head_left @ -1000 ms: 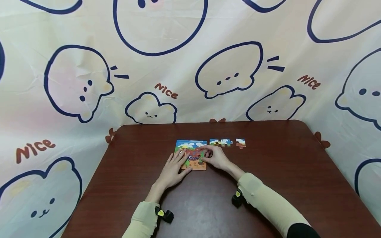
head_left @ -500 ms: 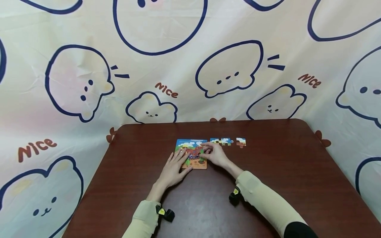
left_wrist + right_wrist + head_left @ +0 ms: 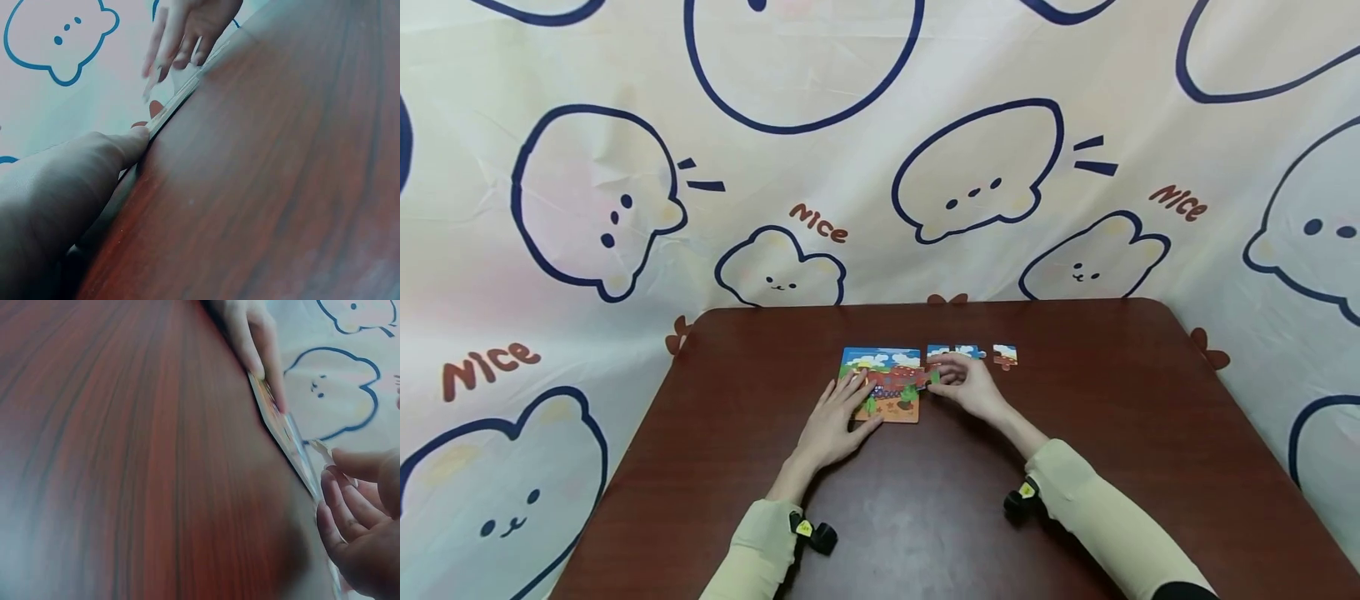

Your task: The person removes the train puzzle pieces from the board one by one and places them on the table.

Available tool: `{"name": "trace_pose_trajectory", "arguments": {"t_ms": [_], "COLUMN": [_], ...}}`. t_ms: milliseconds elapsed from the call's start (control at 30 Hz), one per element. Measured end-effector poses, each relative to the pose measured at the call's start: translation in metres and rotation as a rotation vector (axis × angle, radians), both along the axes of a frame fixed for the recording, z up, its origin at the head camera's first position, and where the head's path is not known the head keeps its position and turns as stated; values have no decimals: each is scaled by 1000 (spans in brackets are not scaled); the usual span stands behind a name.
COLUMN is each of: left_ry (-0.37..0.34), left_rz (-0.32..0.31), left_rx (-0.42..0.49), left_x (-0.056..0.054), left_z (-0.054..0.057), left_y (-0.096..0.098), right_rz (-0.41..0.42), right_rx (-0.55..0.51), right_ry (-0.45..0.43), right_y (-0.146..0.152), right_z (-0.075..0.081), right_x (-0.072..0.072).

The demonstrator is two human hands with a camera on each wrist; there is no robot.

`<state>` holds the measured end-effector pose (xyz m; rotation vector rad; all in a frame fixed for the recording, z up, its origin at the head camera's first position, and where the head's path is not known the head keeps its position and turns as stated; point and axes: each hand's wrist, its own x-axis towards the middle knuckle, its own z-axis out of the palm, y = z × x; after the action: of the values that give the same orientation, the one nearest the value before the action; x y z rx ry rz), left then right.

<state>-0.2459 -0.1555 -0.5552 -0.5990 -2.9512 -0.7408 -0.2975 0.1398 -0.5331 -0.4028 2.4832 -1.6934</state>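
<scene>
A colourful jigsaw puzzle (image 3: 891, 358) with blue sky, red shapes and sandy ground lies flat on the table. My left hand (image 3: 833, 427) rests on its left part, fingers extended and covering some of the picture. In the left wrist view, the thumb (image 3: 134, 142) touches the board's near edge. Just off the right side, my right hand (image 3: 973, 392) pinches a small puzzle piece (image 3: 933, 377) between thumb and fingers. The right wrist view shows this piece (image 3: 320, 452) raised and tilted above the board, seen almost edge-on.
Two joined-looking puzzle pieces (image 3: 968, 351) lie beyond my right hand, which partly hides one. Another loose piece (image 3: 1005, 356) lies farther right. The brown wooden table (image 3: 910, 517) ends at a cloth backdrop (image 3: 880, 167) with cartoon drawings.
My right hand has drawn back to the right from over the puzzle, taking the pinched piece past the board's right edge. The left hand has stayed on the puzzle.
</scene>
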Motion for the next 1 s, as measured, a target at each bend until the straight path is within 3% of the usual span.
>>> {"name": "trace_pose_trajectory", "arguments": {"t_ms": [367,633,1000], "left_ry": [-9,-23,-34], "left_rz": [-5,-6,0], "left_rx": [6,4,16], "left_x": [0,-2,-2], "left_z": [0,-1,0], "left_y": [-1,-1,-1], "right_rz": [-63,-85,-131], "right_rx": [56,98,356], "right_ry": [38,53,166], "right_y": [71,102,116], "right_z": [6,3,3], "right_x": [15,20,24]}}
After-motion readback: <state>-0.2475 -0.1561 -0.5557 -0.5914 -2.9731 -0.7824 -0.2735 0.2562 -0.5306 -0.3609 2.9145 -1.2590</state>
